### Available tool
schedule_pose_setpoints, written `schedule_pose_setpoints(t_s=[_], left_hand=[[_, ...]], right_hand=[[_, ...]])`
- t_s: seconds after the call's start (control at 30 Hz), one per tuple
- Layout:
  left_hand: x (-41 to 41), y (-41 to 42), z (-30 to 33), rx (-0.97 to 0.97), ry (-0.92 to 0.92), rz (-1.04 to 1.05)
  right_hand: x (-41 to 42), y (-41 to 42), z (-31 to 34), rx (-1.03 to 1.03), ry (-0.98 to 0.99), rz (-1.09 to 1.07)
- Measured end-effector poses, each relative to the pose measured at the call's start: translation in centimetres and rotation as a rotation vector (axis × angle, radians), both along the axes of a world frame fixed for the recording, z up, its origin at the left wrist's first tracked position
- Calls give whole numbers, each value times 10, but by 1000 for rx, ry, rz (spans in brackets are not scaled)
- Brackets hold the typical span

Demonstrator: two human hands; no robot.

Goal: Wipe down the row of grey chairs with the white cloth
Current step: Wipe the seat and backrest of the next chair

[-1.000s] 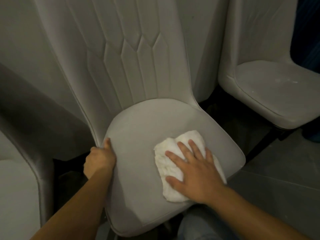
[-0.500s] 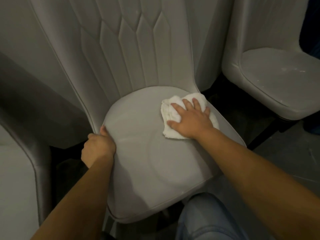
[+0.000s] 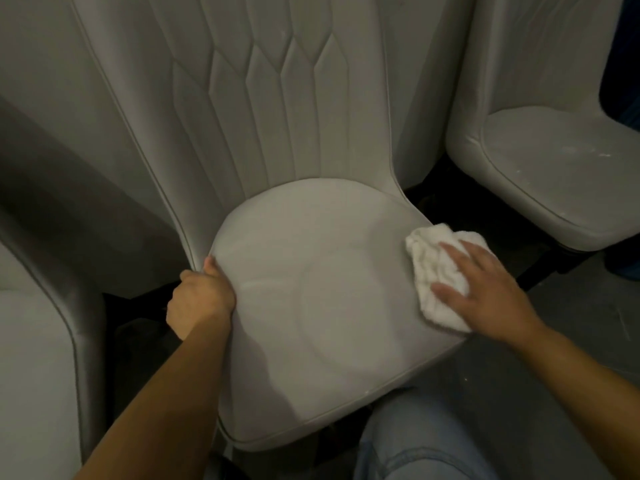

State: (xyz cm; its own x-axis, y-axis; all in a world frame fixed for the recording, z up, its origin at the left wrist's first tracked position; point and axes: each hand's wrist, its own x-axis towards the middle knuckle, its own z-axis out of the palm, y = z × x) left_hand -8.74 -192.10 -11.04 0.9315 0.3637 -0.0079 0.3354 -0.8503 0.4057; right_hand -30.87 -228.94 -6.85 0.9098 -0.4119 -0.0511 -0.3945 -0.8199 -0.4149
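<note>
nothing can be read here (no letters, labels or numbers show on any surface in view).

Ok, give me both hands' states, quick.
Left hand: closed on the grey chair seat edge.
Right hand: open, flat on the white cloth.

Single head view, close, looking steeply down onto chair seat (image 3: pixel 311 289).

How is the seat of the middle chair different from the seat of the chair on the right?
The middle seat shows faint wipe marks and no specks; the right seat has white specks. The right hand presses the white cloth on the middle seat; nothing touches the right seat. Both are grey.
</note>
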Motion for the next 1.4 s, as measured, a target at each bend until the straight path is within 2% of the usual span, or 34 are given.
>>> schedule_pose_setpoints(t_s=[0.07,0.23,0.37,0.47,0.57,0.67,0.77,0.87,1.1,1.2,1.4], left_hand=[[0,0,-3,17,-2,10],[1,1,-3,36,-10,5],[1,1,-2,37,-2,14],[2,2,-3,36,-2,17],[2,4,-5,27,-11,11],[1,3,-4,21,-16,16],[0,3,-3,18,-11,6],[0,4,-4,9,-8,3],[0,3,-4,17,-24,-7],[-1,3,-3,29,-12,-17],[-1,4,1,9,-2,-5]], right_hand=[[5,-9,-1,133,-26,-42],[15,36,-2,-207,76,-1],[28,100,-4,-327,119,209],[42,145,-8,-292,81,371],[47,155,-11,-273,73,448],[51,127,-10,-284,67,393],[65,82,-6,-329,140,222],[88,46,-5,-274,193,131],[133,42,1,-220,232,34],[105,57,5,-213,217,72],[-14,87,-9,-260,55,149]])
